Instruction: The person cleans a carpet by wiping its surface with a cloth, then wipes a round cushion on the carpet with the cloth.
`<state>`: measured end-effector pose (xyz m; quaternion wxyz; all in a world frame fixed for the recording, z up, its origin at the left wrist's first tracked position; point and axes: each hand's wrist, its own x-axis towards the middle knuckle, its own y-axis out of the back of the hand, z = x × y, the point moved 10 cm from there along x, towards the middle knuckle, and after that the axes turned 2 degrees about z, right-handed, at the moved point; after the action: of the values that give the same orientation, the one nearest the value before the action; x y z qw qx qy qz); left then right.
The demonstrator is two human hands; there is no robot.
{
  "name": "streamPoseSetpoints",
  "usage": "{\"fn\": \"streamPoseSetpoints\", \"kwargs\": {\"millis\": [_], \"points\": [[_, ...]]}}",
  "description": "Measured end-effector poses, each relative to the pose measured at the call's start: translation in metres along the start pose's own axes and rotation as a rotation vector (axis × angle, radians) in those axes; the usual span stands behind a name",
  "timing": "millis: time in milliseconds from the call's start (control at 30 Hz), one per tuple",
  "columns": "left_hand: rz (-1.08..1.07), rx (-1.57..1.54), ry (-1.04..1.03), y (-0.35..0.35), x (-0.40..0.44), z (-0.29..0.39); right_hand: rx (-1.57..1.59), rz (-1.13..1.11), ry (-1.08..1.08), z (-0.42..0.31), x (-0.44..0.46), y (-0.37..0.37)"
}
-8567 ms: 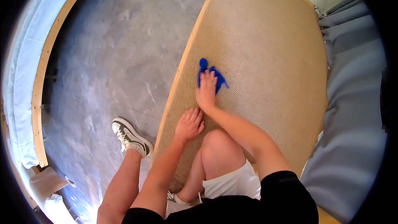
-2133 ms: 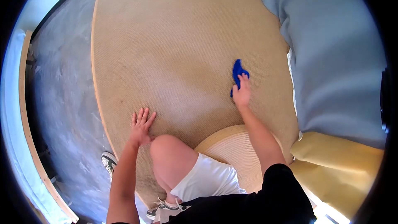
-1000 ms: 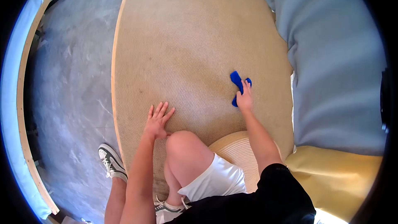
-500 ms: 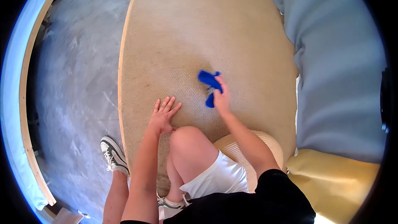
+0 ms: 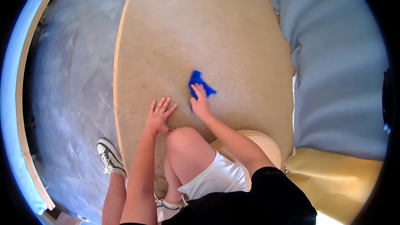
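In the head view a bright blue cloth (image 5: 194, 78) lies pressed against the tan woven mat (image 5: 200, 29). My right hand (image 5: 201, 104) is on top of it, fingers gripping its middle, with loose corners sticking out above and to the right. The part of the cloth under my fingers is hidden. To the left of the cloth, my left hand (image 5: 160, 116) rests flat on the mat with its fingers spread, holding nothing. Between my forearms is my bent knee.
A pale round woven cushion (image 5: 266, 143) is under me at the right. Grey-blue fabric (image 5: 333, 66) runs along the mat's right side, above a yellow padded piece (image 5: 333, 175). Left of the mat's edge lies grey floor (image 5: 75, 79), where one shoe (image 5: 110, 157) stands.
My right hand has carried the blue cloth left and slightly down, from lifted and blurred to against the mat. My left hand keeps its place on the mat; the view has shifted slightly.
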<state>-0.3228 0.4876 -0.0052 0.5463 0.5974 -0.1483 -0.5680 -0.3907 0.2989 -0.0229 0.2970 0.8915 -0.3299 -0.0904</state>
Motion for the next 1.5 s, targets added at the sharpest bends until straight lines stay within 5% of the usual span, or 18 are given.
{"fn": "streamPoseSetpoints", "kwargs": {"millis": [200, 333, 400, 533, 667, 800, 867, 933, 1167, 1267, 1333, 1400, 1500], "points": [[0.099, -0.073, -0.052, 0.000, -0.002, 0.000, 0.416, 0.149, -0.290, -0.006, 0.015, 0.062], [0.091, -0.067, -0.034, 0.001, -0.001, 0.000, 0.121, 0.422, -0.398, 0.030, 0.013, 0.171], [0.067, -0.064, -0.018, 0.004, -0.001, 0.000, -0.232, 0.520, -0.254, 0.085, 0.016, 0.196], [0.026, -0.047, -0.006, 0.005, -0.002, 0.001, -0.490, 0.300, -0.242, 0.118, 0.011, 0.123], [-0.002, -0.020, 0.003, 0.006, -0.002, 0.002, -0.194, 0.058, -0.024, 0.027, 0.006, 0.014], [0.004, 0.002, 0.006, 0.002, 0.001, 0.000, 0.259, -0.175, -0.106, -0.060, 0.015, -0.020], [0.028, -0.028, -0.015, 0.001, -0.002, -0.001, 0.271, -0.143, -0.048, -0.063, 0.018, -0.013], [0.034, -0.041, -0.011, 0.006, -0.003, 0.000, 0.464, 0.050, -0.209, -0.027, 0.022, 0.023], [0.049, -0.033, -0.017, 0.007, -0.004, 0.001, -0.054, 0.502, -0.198, 0.085, 0.019, 0.183], [0.039, -0.049, -0.016, 0.007, -0.003, 0.001, -0.325, 0.332, -0.264, 0.124, 0.025, 0.187], [0.026, -0.045, -0.008, 0.008, -0.002, 0.000, -0.651, 0.135, -0.003, 0.111, 0.030, 0.176], [0.004, -0.048, -0.004, 0.004, -0.003, 0.003, -0.672, 0.114, 0.063, 0.101, 0.023, 0.188], [0.033, -0.064, -0.003, 0.006, -0.003, 0.000, -0.593, -0.233, 0.017, 0.088, 0.016, 0.187]]}}
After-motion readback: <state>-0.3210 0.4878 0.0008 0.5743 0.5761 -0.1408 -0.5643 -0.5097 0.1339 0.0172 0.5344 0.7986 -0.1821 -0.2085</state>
